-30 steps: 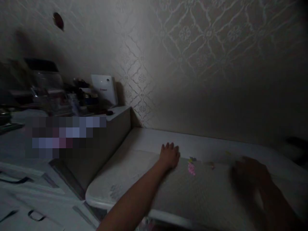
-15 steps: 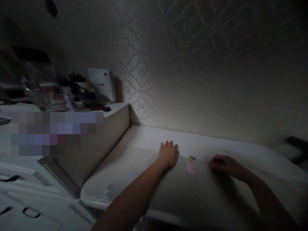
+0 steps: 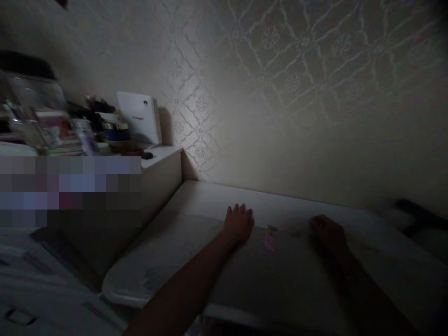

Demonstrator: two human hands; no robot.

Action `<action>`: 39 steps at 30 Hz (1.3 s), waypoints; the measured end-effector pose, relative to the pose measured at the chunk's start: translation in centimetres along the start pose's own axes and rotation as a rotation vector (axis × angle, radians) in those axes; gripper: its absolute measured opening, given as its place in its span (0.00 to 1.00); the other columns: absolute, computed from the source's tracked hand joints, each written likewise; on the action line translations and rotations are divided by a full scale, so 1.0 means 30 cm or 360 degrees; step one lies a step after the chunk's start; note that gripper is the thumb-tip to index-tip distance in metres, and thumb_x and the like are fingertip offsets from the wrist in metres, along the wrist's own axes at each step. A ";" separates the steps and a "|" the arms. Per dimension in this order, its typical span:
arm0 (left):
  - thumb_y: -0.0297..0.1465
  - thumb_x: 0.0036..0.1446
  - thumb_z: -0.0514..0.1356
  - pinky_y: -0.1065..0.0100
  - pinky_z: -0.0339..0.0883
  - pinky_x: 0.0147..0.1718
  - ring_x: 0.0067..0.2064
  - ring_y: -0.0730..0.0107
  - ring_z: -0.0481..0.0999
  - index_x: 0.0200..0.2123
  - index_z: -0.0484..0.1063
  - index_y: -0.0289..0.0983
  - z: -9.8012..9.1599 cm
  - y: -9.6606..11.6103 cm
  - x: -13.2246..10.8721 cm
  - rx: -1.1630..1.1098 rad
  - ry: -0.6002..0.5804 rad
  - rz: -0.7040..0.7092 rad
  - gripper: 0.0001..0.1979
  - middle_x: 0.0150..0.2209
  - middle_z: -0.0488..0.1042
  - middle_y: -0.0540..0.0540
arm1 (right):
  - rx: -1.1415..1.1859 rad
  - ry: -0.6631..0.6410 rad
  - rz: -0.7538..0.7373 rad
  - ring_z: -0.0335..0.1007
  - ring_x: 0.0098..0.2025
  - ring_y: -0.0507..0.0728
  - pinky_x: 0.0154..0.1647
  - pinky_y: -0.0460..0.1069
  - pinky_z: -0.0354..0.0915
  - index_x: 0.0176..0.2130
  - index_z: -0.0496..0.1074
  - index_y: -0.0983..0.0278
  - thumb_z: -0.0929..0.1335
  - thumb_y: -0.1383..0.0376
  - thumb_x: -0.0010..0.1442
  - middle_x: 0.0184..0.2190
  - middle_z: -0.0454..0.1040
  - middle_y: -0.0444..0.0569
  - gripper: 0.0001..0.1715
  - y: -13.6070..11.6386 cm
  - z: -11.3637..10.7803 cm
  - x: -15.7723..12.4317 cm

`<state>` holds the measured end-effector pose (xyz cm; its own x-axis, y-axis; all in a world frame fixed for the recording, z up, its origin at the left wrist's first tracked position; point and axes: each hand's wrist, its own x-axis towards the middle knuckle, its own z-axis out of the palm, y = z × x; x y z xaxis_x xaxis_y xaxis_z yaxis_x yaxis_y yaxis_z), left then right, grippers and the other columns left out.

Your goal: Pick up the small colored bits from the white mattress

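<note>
A pale cloth-like cover (image 3: 259, 280) lies over a white tabletop (image 3: 206, 193), with a bare strip showing along the wall. My left hand (image 3: 240, 224) rests on the cover's far edge, palm down and fingers somewhat apart. Just right of it is a pink flower motif (image 3: 269, 241) with green leaves. My right hand (image 3: 328, 233) is further right near the same edge, its fingers curled together. Whatever they may hold is hidden in the dim light. Between the hands, a small reddish smudge (image 3: 295, 234) shows on the cover.
On the left stands a higher white cabinet (image 3: 161, 163) with drawers. It carries a white router-like box (image 3: 136, 119), a blue jar (image 3: 117, 133), tubes and other clutter. A patterned wall (image 3: 280, 116) rises behind the table. A blurred dark object (image 3: 420, 217) is at far right.
My right hand has lifted slightly, and its fingers are now curled closer together. My left hand stays on the cover's edge. The view has shifted slightly, and the tabletop looks darker.
</note>
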<state>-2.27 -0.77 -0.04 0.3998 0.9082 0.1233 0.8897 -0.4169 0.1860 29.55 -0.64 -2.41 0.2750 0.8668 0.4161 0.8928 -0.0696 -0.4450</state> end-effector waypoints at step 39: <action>0.37 0.68 0.43 0.44 0.49 0.62 0.66 0.48 0.54 0.62 0.60 0.38 -0.001 0.000 0.002 0.0039 0.0003 -0.0010 0.23 0.66 0.57 0.37 | 0.0209 -0.0701 -0.1060 0.66 0.30 0.55 0.32 0.48 0.61 0.32 0.70 0.63 0.68 0.58 0.57 0.28 0.71 0.47 0.09 -0.362 -0.023 -0.200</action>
<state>-2.25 -0.72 0.00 0.3936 0.9109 0.1239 0.8974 -0.4099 0.1630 18.45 -5.42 0.46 -0.4903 0.8225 0.2881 0.7629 0.5649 -0.3145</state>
